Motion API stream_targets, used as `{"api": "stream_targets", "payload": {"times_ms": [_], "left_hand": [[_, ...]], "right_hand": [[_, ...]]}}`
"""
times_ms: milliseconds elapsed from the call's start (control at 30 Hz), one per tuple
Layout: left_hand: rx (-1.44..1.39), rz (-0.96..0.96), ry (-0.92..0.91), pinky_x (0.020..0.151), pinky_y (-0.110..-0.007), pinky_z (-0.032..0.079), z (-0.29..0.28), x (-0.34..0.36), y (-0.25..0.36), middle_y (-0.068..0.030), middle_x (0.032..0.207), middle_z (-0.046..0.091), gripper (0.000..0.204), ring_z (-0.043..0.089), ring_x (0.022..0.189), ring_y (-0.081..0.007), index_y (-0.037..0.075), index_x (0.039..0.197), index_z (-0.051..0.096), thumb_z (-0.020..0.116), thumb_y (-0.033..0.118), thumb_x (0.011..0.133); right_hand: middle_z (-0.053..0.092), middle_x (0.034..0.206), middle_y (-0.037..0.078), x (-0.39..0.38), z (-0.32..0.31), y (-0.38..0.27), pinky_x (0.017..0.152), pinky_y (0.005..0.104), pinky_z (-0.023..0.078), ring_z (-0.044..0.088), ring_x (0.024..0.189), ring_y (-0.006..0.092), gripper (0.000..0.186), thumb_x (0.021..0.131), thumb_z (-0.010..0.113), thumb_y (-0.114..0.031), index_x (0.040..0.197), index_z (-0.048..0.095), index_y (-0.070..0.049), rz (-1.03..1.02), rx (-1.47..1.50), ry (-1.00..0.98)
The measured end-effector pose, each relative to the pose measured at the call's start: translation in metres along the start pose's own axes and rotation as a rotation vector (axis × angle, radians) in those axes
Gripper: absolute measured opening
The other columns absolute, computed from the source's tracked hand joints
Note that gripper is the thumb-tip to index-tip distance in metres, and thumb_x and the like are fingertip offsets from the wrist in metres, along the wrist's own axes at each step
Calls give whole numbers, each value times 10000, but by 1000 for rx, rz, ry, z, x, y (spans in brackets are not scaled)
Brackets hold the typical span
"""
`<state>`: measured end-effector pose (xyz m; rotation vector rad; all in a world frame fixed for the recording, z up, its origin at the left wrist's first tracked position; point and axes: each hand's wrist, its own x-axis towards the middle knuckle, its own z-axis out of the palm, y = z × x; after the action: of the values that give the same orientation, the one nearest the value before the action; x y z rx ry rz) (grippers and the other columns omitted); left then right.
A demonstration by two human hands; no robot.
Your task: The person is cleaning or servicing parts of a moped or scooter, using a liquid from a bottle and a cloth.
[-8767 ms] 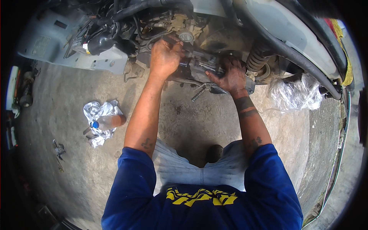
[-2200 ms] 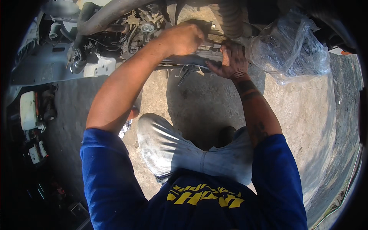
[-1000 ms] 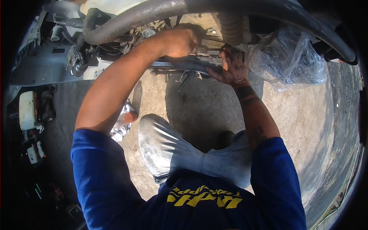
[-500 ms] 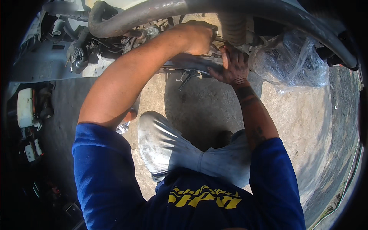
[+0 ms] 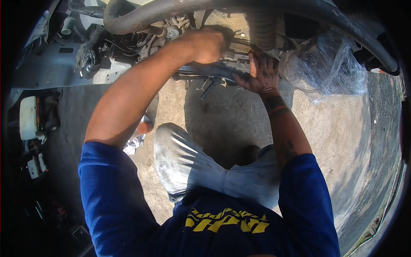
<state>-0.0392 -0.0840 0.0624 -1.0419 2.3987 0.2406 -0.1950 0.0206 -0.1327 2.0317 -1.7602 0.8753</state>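
Note:
My left hand (image 5: 209, 46) is closed in a fist over the vehicle's front engine-bay parts. Whatever its fingers grip is hidden from above. A thin dark rod (image 5: 239, 41) shows just right of the fist; whether it joins the hand I cannot tell. Grease-darkened, my right hand (image 5: 262, 73) lies with thumb and fingers apart on the dark metal crossbar (image 5: 227, 73). Behind its fingertips hangs a ribbed black hose (image 5: 262, 32).
A thick dark hose (image 5: 171, 13) arches across the top. Crumpled clear plastic wrap (image 5: 325, 68) covers a part at the right. Wiring and engine parts (image 5: 150, 45) crowd the upper left. Below the crossbar is concrete floor (image 5: 222, 115), near my bent legs (image 5: 184, 158).
My left fist has shifted left, away from my right hand, and its forearm moved with it. The right hand stays on the crossbar.

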Motion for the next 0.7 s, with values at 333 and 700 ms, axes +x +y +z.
{"api": "stream_targets", "payload": {"times_ms": [333, 700], "left_hand": [[45, -3, 97, 976, -406, 506, 5, 16, 10, -117, 1102, 711, 332, 671, 1061, -266, 137, 1190, 698, 557, 188, 893], [8, -3, 251, 956, -419, 517, 22, -13, -27, -109, 1061, 715, 264, 675, 1044, -263, 141, 1143, 710, 554, 226, 948]], "right_hand": [[535, 1339, 119, 2, 2, 8, 869, 482, 430, 558, 1062, 290, 829, 692, 703, -635, 1299, 529, -97, -7, 24, 80], [550, 1189, 154, -8, 3, 5, 867, 497, 433, 530, 1009, 361, 704, 720, 700, -613, 1170, 581, -84, 52, 72, -6]]}}
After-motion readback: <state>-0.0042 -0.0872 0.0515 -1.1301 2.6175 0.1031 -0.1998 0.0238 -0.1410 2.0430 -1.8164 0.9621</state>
